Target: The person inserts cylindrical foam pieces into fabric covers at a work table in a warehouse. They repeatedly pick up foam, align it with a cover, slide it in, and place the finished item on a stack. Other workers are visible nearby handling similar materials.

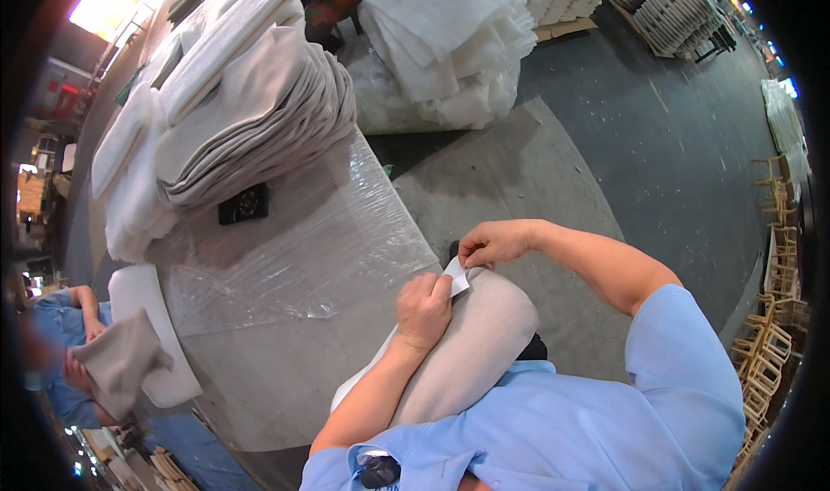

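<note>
A long grey-beige padded cushion (484, 327) lies across my lap, rounded at its far end. White material shows along its left side. My left hand (424, 309) is closed at the cushion's left edge, its fingers curled beside a small white flap (457, 278). Just beyond it, my right hand (497, 242) pinches at the upper end of that flap, where it meets the grey cover. Exactly what lies between the right fingertips is hidden. Both hands are close together but not touching.
Grey covers (259, 119) and white padding (130, 180) are piled on the plastic-wrapped table (337, 232), beside a small black box (244, 205). White sheets (450, 41) stand bundled behind. At left, a co-worker (73, 318) handles grey fabric (125, 361). Wooden frames (765, 353) line the right.
</note>
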Motion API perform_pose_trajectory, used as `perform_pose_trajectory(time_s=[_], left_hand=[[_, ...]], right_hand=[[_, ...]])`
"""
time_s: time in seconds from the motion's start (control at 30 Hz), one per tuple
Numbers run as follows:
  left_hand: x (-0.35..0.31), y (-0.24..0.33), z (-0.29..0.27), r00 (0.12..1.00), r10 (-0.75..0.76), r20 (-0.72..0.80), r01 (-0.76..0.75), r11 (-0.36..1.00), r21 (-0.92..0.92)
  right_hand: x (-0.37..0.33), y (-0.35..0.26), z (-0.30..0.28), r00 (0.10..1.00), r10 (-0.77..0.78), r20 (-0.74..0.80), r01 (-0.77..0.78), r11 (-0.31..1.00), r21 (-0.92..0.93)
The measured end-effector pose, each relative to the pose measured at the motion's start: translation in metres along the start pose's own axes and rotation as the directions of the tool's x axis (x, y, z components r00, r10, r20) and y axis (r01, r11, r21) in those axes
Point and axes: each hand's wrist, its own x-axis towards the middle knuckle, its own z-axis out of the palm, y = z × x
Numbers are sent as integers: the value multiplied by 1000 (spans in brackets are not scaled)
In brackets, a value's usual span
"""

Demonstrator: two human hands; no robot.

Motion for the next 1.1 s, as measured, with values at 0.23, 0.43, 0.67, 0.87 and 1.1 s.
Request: perform_pose_trajectory(time_s=[0.23, 0.43, 0.67, 0.87, 1.1], left_hand=[[1, 8, 0, 997, -46, 67, 50, 997, -62], [20, 2, 12, 909, -293, 296, 350, 923, -163], [36, 1, 33, 910, -167, 379, 147, 986, 81], [48, -14, 49, 822, -246, 514, 210, 969, 127], [53, -32, 56, 779, -271, 565, 234, 962, 139]], right_hand=[[-1, 1, -6, 993, 31, 113, -29, 999, -15], [-13, 12, 27, 944, 18, -331, -21, 1000, -8], [1, 56, 52, 812, 256, -524, -91, 943, 320], [19, 72, 52, 808, 418, -416, -96, 790, 606], [56, 103, 59, 848, 504, -164, -136, 507, 851]])
